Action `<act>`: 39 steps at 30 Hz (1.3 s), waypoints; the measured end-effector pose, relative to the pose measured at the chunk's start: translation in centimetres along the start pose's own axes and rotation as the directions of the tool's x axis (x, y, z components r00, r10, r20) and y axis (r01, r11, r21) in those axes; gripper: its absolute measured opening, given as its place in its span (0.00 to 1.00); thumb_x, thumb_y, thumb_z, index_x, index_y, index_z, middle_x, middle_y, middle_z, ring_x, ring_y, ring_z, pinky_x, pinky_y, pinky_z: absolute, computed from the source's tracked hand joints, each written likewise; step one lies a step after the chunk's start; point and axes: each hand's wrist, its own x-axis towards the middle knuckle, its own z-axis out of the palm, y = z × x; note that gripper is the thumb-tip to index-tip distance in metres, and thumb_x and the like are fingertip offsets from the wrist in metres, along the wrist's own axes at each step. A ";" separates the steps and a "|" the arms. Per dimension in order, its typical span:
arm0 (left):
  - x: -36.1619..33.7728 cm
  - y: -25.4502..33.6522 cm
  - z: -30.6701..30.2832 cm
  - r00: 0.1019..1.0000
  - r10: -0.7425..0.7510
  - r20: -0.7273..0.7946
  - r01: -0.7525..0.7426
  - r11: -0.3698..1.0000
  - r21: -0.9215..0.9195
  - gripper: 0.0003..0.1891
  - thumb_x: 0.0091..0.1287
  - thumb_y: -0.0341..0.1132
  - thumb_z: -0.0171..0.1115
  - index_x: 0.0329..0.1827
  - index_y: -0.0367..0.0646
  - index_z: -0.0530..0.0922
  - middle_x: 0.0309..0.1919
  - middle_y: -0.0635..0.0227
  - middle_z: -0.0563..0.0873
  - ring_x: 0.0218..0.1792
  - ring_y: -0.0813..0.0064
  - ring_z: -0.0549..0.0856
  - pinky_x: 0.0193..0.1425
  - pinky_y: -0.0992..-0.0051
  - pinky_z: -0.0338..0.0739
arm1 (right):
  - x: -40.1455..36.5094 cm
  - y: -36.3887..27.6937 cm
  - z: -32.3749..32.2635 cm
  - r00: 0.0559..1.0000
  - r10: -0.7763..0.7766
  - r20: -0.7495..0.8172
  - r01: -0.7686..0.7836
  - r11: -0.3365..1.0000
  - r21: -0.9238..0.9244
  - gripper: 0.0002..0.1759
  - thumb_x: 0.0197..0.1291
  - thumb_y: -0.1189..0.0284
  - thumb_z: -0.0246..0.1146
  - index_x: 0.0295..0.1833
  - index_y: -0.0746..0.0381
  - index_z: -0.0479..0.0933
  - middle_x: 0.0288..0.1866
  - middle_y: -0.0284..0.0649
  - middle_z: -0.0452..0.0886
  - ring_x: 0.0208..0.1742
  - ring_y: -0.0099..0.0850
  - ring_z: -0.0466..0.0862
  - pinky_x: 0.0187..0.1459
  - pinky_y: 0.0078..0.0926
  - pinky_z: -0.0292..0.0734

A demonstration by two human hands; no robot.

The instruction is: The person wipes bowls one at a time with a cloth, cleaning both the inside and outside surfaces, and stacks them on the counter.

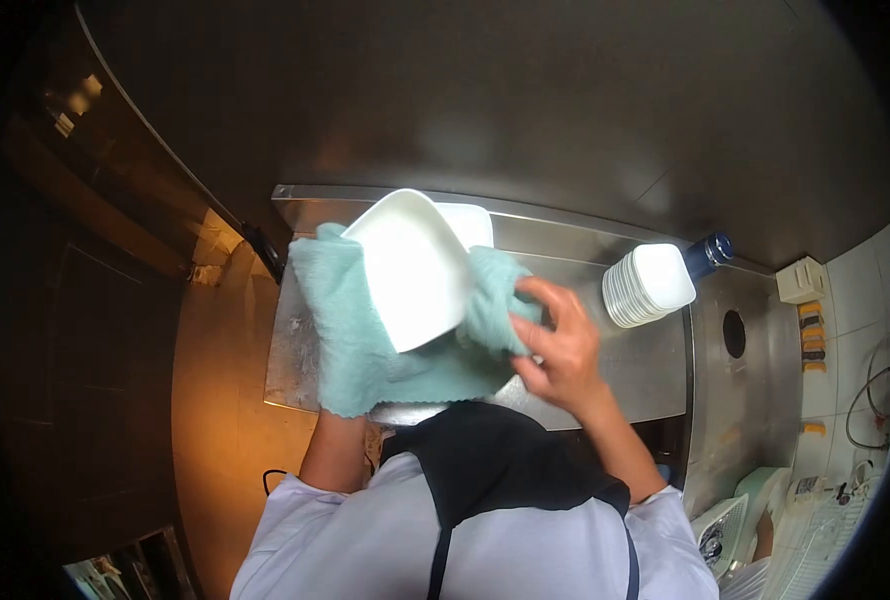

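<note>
A white square bowl (415,265) is tilted above the steel counter, wrapped on its left and lower sides by a pale green cloth (350,340). My left hand is hidden under that cloth and holds the bowl through it; only my left forearm (335,452) shows. At the bowl's right edge, my right hand (563,345) has its fingers closed on a bunched part of the same cloth, pressed against the bowl. Behind the held bowl, another white dish (473,222) is partly covered.
A stack of white square bowls (655,280) leans on the counter (625,365) at the right, beside a dark blue cylinder (707,256). A raised steel rim (555,222) runs along the back. Further right are a round dark hole (734,333) and a white basket (720,530).
</note>
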 end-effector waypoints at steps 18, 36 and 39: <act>2.8 -5.8 -1.2 0.938 0.343 0.050 -0.201 0.419 0.886 0.23 0.83 0.43 0.62 0.75 0.43 0.75 0.65 0.63 0.83 0.64 0.69 0.82 0.72 0.69 0.77 | -3.5 -1.5 9.4 0.706 0.485 0.516 -0.639 0.121 0.760 0.30 0.86 0.63 0.48 0.82 0.72 0.62 0.78 0.62 0.70 0.79 0.53 0.71 0.80 0.40 0.63; 3.1 1.5 7.4 0.894 0.397 0.206 -0.441 0.709 0.549 0.06 0.74 0.30 0.61 0.49 0.39 0.81 0.44 0.64 0.82 0.45 0.69 0.83 0.49 0.66 0.79 | -9.0 4.6 19.2 0.927 0.305 0.218 -0.371 0.661 0.652 0.24 0.79 0.56 0.59 0.61 0.67 0.81 0.54 0.57 0.86 0.56 0.51 0.87 0.61 0.45 0.78; 7.4 0.2 5.7 0.810 0.541 0.224 -0.454 0.340 0.823 0.07 0.74 0.32 0.61 0.47 0.40 0.83 0.44 0.61 0.83 0.45 0.66 0.83 0.49 0.65 0.79 | -5.9 1.4 11.5 0.562 0.200 0.803 -0.765 0.495 0.413 0.20 0.79 0.57 0.59 0.54 0.64 0.82 0.41 0.57 0.86 0.47 0.54 0.88 0.52 0.49 0.79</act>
